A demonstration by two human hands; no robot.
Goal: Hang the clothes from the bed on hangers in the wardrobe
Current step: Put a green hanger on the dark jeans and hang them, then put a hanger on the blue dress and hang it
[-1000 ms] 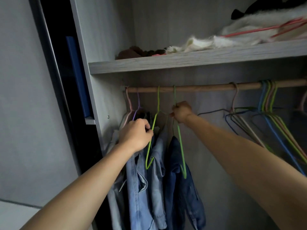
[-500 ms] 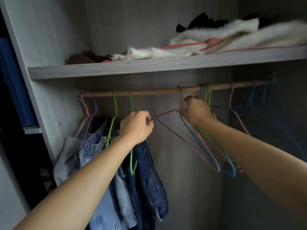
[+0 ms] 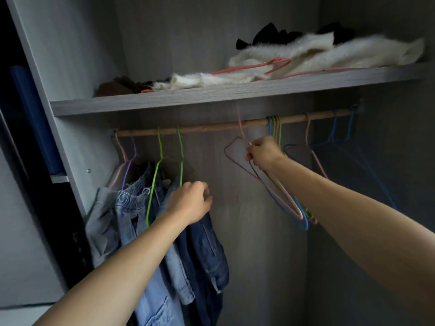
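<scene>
**Grey wardrobe interior seen in dim light**

The inside of a grey wood-grain wardrobe [image 3: 247, 231] is shown in low light, with its right corner lost in shadow. A long shelf [image 3: 188, 96] is fixed across the upper part, and a wooden rail [image 3: 211, 126] is mounted just beneath it. The left side panel [image 3: 70, 102] is marked by a single screw [image 3: 88, 170]. A pale flat surface [image 3: 21, 255] is glimpsed beyond it, at far left.
</scene>
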